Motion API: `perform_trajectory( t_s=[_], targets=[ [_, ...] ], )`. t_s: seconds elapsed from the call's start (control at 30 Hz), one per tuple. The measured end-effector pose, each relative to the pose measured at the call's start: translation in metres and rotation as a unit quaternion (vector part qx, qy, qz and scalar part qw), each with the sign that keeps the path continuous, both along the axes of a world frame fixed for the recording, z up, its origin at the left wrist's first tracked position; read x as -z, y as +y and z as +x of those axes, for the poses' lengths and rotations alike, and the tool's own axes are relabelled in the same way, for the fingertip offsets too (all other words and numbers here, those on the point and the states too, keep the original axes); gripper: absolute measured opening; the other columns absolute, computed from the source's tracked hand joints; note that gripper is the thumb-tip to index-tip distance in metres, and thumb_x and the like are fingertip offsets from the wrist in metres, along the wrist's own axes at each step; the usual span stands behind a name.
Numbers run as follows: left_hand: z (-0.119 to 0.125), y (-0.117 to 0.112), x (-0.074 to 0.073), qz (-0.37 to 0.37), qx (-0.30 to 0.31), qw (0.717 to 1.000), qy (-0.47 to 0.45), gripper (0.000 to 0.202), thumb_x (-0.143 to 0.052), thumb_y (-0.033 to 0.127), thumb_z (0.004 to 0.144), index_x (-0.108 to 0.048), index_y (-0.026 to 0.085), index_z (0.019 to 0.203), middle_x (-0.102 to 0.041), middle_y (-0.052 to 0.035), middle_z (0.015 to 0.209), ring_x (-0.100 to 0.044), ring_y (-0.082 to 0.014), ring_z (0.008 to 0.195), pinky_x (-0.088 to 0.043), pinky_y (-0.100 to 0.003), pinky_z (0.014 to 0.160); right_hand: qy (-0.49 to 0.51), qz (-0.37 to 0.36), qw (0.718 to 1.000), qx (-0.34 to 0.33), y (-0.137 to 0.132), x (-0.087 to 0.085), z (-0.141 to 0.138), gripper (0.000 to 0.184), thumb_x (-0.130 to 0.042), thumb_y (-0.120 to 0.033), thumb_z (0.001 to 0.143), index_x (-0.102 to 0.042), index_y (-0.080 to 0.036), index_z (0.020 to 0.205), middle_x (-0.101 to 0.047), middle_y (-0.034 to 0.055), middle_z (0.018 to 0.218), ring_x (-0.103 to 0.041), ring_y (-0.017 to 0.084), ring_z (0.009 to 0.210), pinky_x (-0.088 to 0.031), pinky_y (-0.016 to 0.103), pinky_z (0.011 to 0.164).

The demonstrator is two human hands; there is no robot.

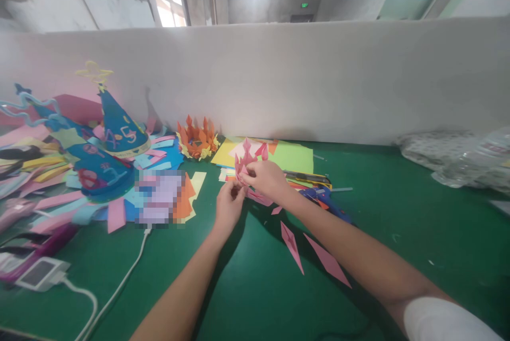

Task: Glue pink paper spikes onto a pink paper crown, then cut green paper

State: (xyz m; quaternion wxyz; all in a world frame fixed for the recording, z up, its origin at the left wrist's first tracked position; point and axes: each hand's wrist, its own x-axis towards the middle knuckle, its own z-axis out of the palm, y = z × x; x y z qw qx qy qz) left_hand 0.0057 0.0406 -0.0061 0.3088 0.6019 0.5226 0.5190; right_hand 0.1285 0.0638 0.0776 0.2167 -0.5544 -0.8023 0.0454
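Both hands meet over the green table [398, 224], working a pink spiky paper piece [247, 156]. My left hand [229, 204] pinches its lower edge with closed fingers. My right hand [265, 177] closes on it from the right, just above. Pink points stick up behind my fingers. Two loose pink paper diamonds [292, 245] lie flat on the table under my right forearm.
Blue paper cone hats [119, 128] and coloured strips pile up at left. An orange paper crown [197, 142], yellow and green sheets [292, 156], a blue glue gun [324, 197], a white charger and cable [42, 273], and plastic bags [458, 158] at right. A white partition wall stands behind.
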Motion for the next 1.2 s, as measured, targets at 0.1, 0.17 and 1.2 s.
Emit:
perform_trajectory(
  t_s=[0.1,0.17,1.2],
  targets=[
    [0.001,-0.001,-0.0012,-0.005,-0.009,1.0,-0.005,0.011,-0.055,0.027,0.076,-0.056,0.017,0.072,-0.055,0.0012,0.067,-0.048,-0.0117,0.062,-0.038,-0.022,0.061,-0.005,0.002,1.0,-0.002,-0.0012,-0.0003,-0.0008,0.031,-0.047,-0.033,0.079,-0.048,-0.017,0.053,-0.046,-0.001,0.05,-0.033,0.009,0.048,-0.015,0.026,0.049],
    [0.0014,-0.002,-0.0025,-0.011,-0.01,1.0,-0.015,0.011,-0.055,0.028,0.077,-0.057,0.017,0.075,-0.056,0.0006,0.069,-0.049,-0.012,0.064,-0.039,-0.023,0.063,-0.008,0.002,1.0,-0.002,-0.0019,-0.0009,-0.0016,0.031,-0.046,-0.033,0.08,-0.049,-0.017,0.054,-0.047,-0.001,0.05,-0.033,0.01,0.048,-0.015,0.027,0.048],
    [0.0005,-0.0035,-0.0066,-0.02,-0.014,0.999,-0.022,0.015,-0.054,0.03,0.077,-0.055,0.017,0.071,-0.057,0.0011,0.067,-0.051,-0.0124,0.064,-0.04,-0.023,0.064,0.012,-0.058,0.998,-0.029,0.001,-0.0018,0.0015,0.029,-0.042,-0.032,0.085,-0.053,-0.017,0.063,-0.051,-0.0009,0.058,-0.039,0.01,0.053,-0.018,0.025,0.05]
  ],
)
